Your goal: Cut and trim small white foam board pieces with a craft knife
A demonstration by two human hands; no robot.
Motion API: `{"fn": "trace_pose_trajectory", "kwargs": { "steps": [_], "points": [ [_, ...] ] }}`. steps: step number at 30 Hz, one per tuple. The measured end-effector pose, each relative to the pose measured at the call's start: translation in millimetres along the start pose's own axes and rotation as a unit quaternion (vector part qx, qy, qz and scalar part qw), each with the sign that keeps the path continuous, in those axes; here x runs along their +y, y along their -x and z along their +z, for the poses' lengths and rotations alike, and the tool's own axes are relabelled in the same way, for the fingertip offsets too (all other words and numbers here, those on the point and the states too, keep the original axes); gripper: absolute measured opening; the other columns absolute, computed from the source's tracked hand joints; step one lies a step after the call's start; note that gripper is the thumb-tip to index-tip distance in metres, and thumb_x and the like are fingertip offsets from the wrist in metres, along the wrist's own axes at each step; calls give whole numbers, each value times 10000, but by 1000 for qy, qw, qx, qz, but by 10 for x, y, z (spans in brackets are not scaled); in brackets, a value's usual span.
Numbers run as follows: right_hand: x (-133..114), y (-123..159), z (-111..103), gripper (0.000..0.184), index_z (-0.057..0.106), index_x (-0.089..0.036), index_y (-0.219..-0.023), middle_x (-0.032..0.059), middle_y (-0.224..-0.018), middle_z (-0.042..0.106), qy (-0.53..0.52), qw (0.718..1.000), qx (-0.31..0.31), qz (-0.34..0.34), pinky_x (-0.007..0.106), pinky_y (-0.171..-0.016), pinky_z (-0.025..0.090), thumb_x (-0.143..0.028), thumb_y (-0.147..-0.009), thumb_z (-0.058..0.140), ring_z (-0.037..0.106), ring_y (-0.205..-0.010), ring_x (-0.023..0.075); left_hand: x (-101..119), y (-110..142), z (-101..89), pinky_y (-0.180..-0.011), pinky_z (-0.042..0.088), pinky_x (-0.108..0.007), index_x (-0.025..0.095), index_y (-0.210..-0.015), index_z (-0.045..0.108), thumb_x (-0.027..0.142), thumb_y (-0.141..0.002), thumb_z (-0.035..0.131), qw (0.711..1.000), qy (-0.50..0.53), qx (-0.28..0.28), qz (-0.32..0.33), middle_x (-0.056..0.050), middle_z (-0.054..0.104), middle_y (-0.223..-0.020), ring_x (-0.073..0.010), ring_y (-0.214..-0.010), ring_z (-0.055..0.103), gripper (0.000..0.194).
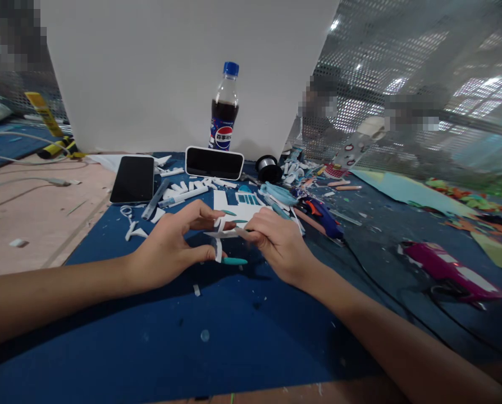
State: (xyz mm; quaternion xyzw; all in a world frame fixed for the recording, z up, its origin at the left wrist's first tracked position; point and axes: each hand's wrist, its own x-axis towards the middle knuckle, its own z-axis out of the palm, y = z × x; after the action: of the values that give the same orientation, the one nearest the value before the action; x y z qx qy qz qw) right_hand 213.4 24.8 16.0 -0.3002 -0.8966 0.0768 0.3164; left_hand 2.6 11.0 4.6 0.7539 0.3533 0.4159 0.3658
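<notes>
My left hand (170,241) is curled, its thumb and fingers gripping a small white piece (218,247) with curved strips, perhaps paper or foam. Long teal shapes at my thumb and fingertips look like nails. Closed in a pinch, my right hand (278,244) holds the right end of the same piece, and its fingertips are partly hidden. Just behind my hands lies a white sheet (220,200) with a teal grid patch (247,199). The piece is held above the blue mat (183,342).
A cola bottle (224,112) stands behind a propped phone (214,163). Another phone (132,179) lies to the left, amid white scraps (186,194). Rightward are a wire spool (268,168), a blue glue gun (322,216) and a magenta corded tool (453,272). A white panel (150,73) rises behind.
</notes>
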Motion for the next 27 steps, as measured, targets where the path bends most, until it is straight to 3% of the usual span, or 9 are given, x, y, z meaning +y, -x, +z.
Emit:
{"fn": "trace_pose_trajectory", "kwargs": {
  "steps": [6, 13, 16, 20, 24, 27],
  "points": [
    [13, 2, 13, 438, 476, -165, -614, -16, -566, 460, -43, 996, -69, 43, 229, -567, 313, -353, -957, 280, 427, -546, 99, -21, 11, 1, -731, 576, -307, 213, -960, 517, 181, -701, 677, 1000, -8, 9, -11, -60, 639, -1077, -243, -1015, 606, 306],
    [30, 7, -11, 467, 529, -149, -672, 21, -608, 514, 10, 997, -70, 26, 236, -556, 318, -402, -950, 253, 463, -569, 117, -2, 10, -4, -723, 566, -308, 213, -1019, 548, 193, -699, 660, 999, -24, 27, -21, -55, 632, -1090, -240, -993, 611, 339],
    [21, 8, -32, 481, 555, -146, -680, 36, -615, 533, 26, 998, -52, 32, 247, -569, 331, -419, -945, 260, 479, -589, 128, -16, 13, 4, -772, 534, -331, 208, -1020, 558, 194, -692, 652, 995, -75, 63, -9, -44, 643, -1001, -223, -929, 620, 341],
    [-45, -8, -38, 453, 549, -154, -670, 3, -584, 513, -97, 988, -33, 113, 235, -536, 326, -447, -925, 316, 450, -530, 96, -45, 21, 12, -618, 507, -278, 215, -1020, 561, 205, -711, 610, 985, -149, 86, 8, -7, 604, -793, -162, -706, 592, 312],
    [-137, -20, -17, 362, 532, -163, -810, -72, -492, 356, -229, 947, -61, 216, 210, -445, 257, -517, -841, 457, 331, -450, 69, -47, 25, 7, -502, 425, -248, 203, -1029, 558, 231, -722, 597, 976, -209, 67, 8, 10, 563, -702, -123, -555, 524, 310],
    [-177, -20, -14, 394, 521, -165, -930, -91, -509, 304, -294, 922, -79, 238, 207, -441, 242, -530, -781, 533, 299, -456, 64, -30, 19, 7, -466, 393, -234, 188, -954, 571, 254, -698, 624, 973, -222, 67, -12, 30, 540, -634, -110, -495, 495, 269]
  ]
}}
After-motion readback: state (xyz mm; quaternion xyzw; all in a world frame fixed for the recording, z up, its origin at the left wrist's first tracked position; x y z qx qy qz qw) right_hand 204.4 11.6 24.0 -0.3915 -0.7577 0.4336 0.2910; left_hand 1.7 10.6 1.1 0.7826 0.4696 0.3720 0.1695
